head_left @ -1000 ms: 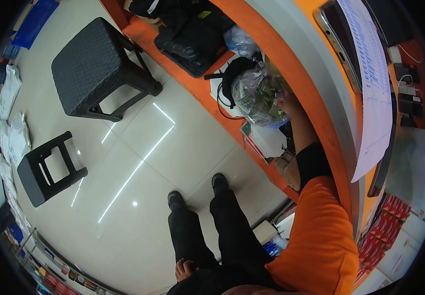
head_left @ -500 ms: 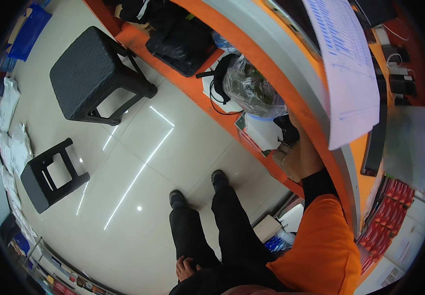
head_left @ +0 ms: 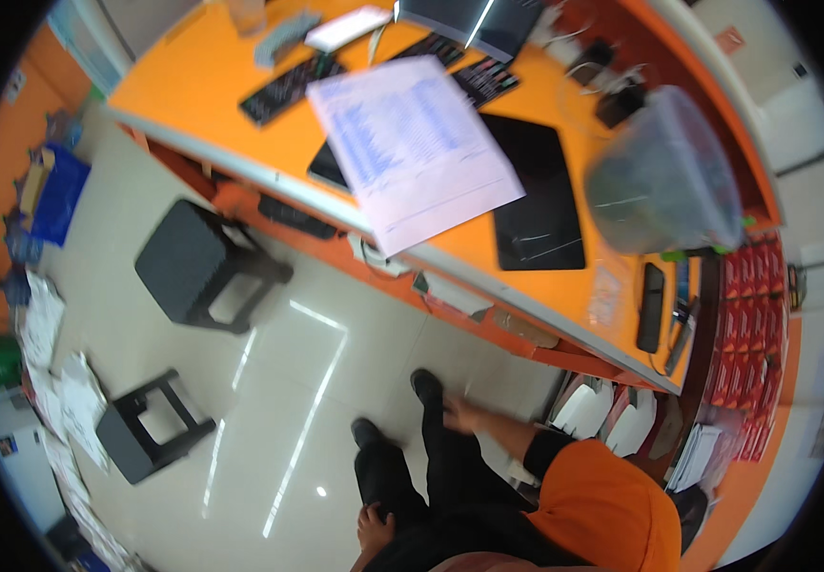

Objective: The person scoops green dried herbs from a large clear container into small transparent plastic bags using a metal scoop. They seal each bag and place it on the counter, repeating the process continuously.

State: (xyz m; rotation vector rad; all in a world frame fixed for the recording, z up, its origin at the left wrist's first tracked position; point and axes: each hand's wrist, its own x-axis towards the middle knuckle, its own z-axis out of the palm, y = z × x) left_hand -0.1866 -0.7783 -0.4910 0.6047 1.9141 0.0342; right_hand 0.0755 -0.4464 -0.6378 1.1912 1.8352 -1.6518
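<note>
My left hand (head_left: 375, 527) rests against my left thigh, its fingers apart and nothing in it. Above my right leg, beside the counter's front edge, is my right hand (head_left: 462, 415). Motion smears its fingers; I make out nothing held. On the orange counter (head_left: 212, 86) lies a sheet of printed paper (head_left: 417, 143), covering part of a dark flat device and reaching over the front edge. Next to it is a black tablet-like panel (head_left: 540, 200). A translucent plastic tub (head_left: 664, 176) stands further right. Dark phone-like items (head_left: 288, 88) lie at the far side.
Two dark plastic stools, a taller one (head_left: 188, 262) and a lower one (head_left: 150, 429), stand on the tiled floor to the left. Stacked red boxes (head_left: 745, 324) line the right. Below the counter is an open shelf (head_left: 335, 240) with things on it. White sacks (head_left: 78, 400) lie far left.
My right arm has come out of the shelf under the counter, and its hand is now over my right leg. The view has swung to show the countertop. My left hand stays at my thigh.
</note>
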